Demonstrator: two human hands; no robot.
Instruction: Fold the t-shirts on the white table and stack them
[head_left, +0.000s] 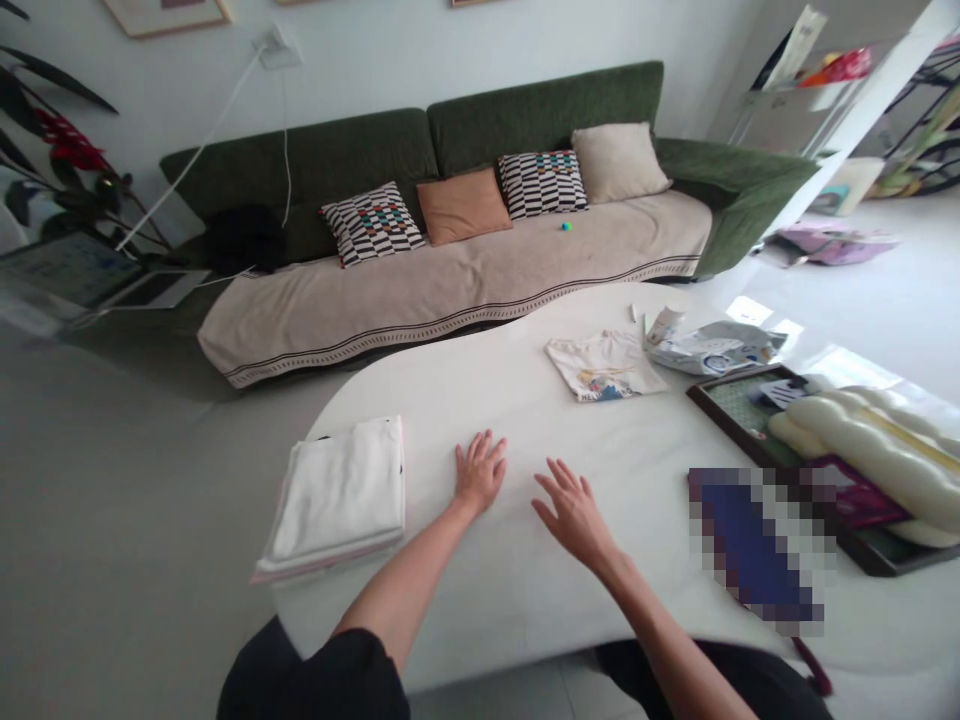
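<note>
My left hand (pixel 481 472) lies on the white table (pixel 450 395) with its fingers spread and nothing in them. Beside it, my right hand (pixel 570 507) is held over the tabletop, fingers apart and holding nothing; whether it touches the surface I cannot tell. To the left of my hands sits a folded white cloth (pixel 341 490) with a pinkish layer at its edge. Beyond my right hand a folded white printed T-shirt (pixel 606 366) lies flat. A pixelated dark blue item (pixel 754 545) lies to the right of my right hand.
At the right, a dark-rimmed tray (pixel 739 425) holds a puffy cream item (pixel 870 440). A crumpled plastic package (pixel 720 347) and a small white bottle (pixel 665 325) are behind it. A green sofa (pixel 540 105) with cushions stands past the table; an open laptop (pixel 157 289) is at left.
</note>
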